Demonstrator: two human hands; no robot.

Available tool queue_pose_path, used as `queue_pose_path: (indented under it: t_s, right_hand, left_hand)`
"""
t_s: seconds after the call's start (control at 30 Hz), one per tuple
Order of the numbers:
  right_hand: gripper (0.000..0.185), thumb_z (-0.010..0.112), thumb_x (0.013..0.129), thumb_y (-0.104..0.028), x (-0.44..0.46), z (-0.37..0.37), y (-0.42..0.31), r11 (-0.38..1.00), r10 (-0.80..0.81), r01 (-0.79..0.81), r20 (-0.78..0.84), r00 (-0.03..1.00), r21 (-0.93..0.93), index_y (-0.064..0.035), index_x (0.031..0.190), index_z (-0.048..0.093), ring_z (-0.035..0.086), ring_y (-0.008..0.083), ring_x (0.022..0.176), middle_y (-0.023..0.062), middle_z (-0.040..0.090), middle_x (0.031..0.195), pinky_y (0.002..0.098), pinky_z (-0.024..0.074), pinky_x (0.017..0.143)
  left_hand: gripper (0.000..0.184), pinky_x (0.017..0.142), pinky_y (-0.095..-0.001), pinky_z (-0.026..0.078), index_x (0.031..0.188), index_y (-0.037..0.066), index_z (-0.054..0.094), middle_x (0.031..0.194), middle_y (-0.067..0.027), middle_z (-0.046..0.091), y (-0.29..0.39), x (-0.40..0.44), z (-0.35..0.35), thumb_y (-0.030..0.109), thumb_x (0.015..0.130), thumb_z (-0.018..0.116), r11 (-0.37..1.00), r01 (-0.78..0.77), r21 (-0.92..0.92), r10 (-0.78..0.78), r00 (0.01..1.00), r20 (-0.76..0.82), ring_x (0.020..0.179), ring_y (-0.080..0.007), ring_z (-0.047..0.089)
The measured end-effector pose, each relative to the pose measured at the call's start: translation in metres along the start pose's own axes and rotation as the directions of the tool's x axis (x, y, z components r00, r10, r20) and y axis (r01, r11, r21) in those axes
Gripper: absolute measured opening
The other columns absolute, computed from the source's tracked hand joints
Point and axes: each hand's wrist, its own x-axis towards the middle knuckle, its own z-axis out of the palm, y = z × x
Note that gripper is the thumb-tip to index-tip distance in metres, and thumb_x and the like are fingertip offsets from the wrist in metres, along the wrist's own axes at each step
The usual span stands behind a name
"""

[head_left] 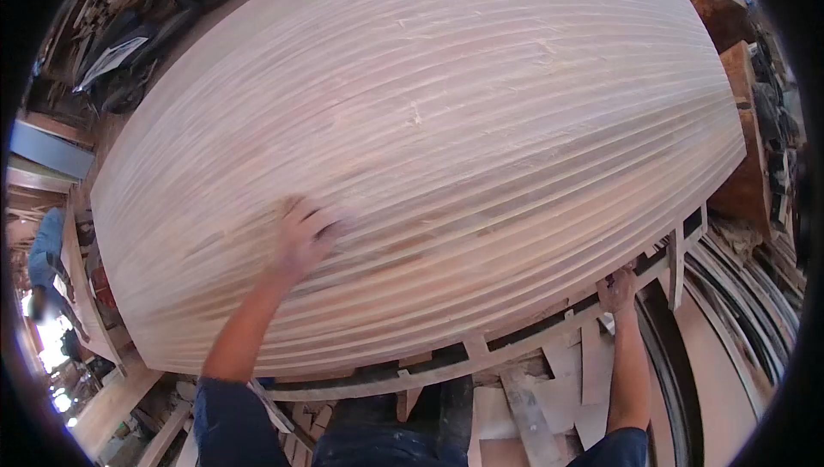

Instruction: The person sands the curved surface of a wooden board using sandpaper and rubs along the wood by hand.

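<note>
A large, domed wooden hull-like body [446,124] of narrow curved strips fills most of the view, pale with dust. On its near left part lies my left hand [305,231], blurred by motion, with fingers bent over the strips. Something tan shows at its fingertips, too smeared to name. Down at the near right edge, my right hand [616,288] is closed around the wooden frame rail [549,330] that runs below the body. Its fingertips are partly hidden in shadow.
Wooden offcuts and boards [532,407] lie at my feet. Curved strips [730,304] are stacked at the right. A motorbike [129,59] stands at the far left. Another person in a blue top [47,244] is at the left edge. Large wooden slabs [742,149] stand at the right.
</note>
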Motion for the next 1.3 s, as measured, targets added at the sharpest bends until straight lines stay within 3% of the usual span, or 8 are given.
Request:
queue_pose_path:
  t_s: [0.17, 0.37, 0.57, 0.73, 0.8, 1.0, 1.07, 1.3]
  right_hand:
    - [0.034, 0.066, 0.079, -0.027, -0.008, 0.017, 0.025, 0.997, 0.072, -0.071, 0.079, 0.994, -0.022, -0.0035, 0.104, 0.069, 0.058, 0.0468, 0.108, 0.0248, 0.067, 0.108, 0.0534, 0.0442, 0.096]
    - [0.033, 0.067, 0.080, -0.027, -0.014, 0.029, 0.046, 0.995, 0.051, -0.048, 0.026, 0.998, -0.093, -0.0043, 0.104, 0.070, 0.061, 0.0445, 0.106, 0.0226, 0.068, 0.106, 0.0507, 0.0475, 0.092]
    - [0.033, 0.070, 0.079, -0.025, -0.006, 0.013, 0.020, 0.996, 0.060, -0.055, 0.071, 0.996, -0.072, -0.0054, 0.105, 0.071, 0.063, 0.0423, 0.104, 0.0190, 0.071, 0.106, 0.0504, 0.0494, 0.091]
    - [0.030, 0.071, 0.077, -0.022, -0.007, 0.016, 0.028, 0.997, 0.076, -0.075, 0.058, 0.995, -0.023, -0.0040, 0.101, 0.071, 0.064, 0.0439, 0.100, 0.0206, 0.071, 0.101, 0.0508, 0.0510, 0.088]
    - [0.029, 0.071, 0.076, -0.021, -0.002, 0.006, 0.011, 1.000, -0.015, 0.015, -0.009, 1.000, 0.007, -0.0041, 0.100, 0.071, 0.065, 0.0440, 0.097, 0.0215, 0.071, 0.097, 0.0497, 0.0517, 0.085]
    - [0.036, 0.070, 0.079, -0.026, -0.014, 0.013, 0.032, 0.995, 0.093, -0.089, 0.084, 0.992, -0.053, -0.0025, 0.106, 0.070, 0.061, 0.0449, 0.104, 0.0233, 0.069, 0.106, 0.0508, 0.0472, 0.092]
    - [0.042, 0.068, 0.082, -0.030, -0.010, 0.022, 0.032, 0.991, 0.093, -0.083, 0.098, 0.991, -0.106, -0.0026, 0.113, 0.068, 0.056, 0.0450, 0.115, 0.0242, 0.067, 0.115, 0.0523, 0.0421, 0.101]
    - [0.035, 0.064, 0.084, -0.028, -0.019, 0.030, 0.046, 0.988, 0.043, -0.044, -0.012, 0.999, -0.146, -0.0011, 0.105, 0.069, 0.059, 0.0451, 0.111, 0.0233, 0.068, 0.110, 0.0528, 0.0437, 0.098]
  left_hand:
    - [0.012, 0.089, -0.0430, 0.050, 0.094, 0.011, 0.072, 0.093, -0.0087, 0.066, 0.064, 0.129, 0.100, 0.014, 0.082, 0.074, 0.952, -0.271, -0.139, 0.262, 0.962, -0.080, 0.092, -0.0277, 0.064]
    - [0.017, 0.082, -0.0412, 0.054, 0.098, 0.010, 0.071, 0.100, -0.0106, 0.067, 0.035, 0.063, 0.048, 0.006, 0.082, 0.068, 0.977, -0.160, -0.140, 0.159, 0.987, -0.023, 0.097, -0.0296, 0.065]
    - [0.019, 0.082, -0.0413, 0.054, 0.101, 0.010, 0.071, 0.099, -0.0107, 0.067, 0.076, 0.141, 0.109, 0.008, 0.082, 0.068, 0.944, -0.306, -0.126, 0.292, 0.950, -0.114, 0.097, -0.0300, 0.064]
    - [0.021, 0.081, -0.0440, 0.054, 0.102, 0.010, 0.072, 0.095, -0.0113, 0.066, 0.046, 0.097, 0.071, 0.010, 0.081, 0.070, 0.948, -0.186, -0.258, 0.196, 0.980, 0.015, 0.091, -0.0322, 0.065]
    - [0.019, 0.082, -0.0441, 0.054, 0.100, 0.010, 0.073, 0.093, -0.0116, 0.065, 0.042, 0.087, 0.061, 0.009, 0.082, 0.070, 0.982, -0.144, -0.124, 0.155, 0.984, 0.086, 0.087, -0.0327, 0.065]
    - [0.010, 0.093, -0.0505, 0.046, 0.083, 0.007, 0.070, 0.096, -0.0134, 0.066, 0.135, 0.239, 0.186, 0.011, 0.084, 0.061, 0.898, -0.316, -0.307, 0.305, 0.949, -0.084, 0.101, -0.0327, 0.063]
    - [0.010, 0.092, -0.0478, 0.046, 0.085, 0.010, 0.072, 0.095, -0.0129, 0.066, 0.153, 0.252, 0.194, 0.018, 0.086, 0.067, 0.949, -0.309, -0.064, 0.301, 0.946, -0.118, 0.101, -0.0323, 0.062]
    - [0.015, 0.086, -0.0449, 0.046, 0.094, 0.013, 0.074, 0.088, -0.0072, 0.059, 0.016, 0.047, 0.041, 0.022, 0.082, 0.077, 0.975, -0.222, -0.014, 0.219, 0.969, -0.111, 0.088, -0.0290, 0.059]
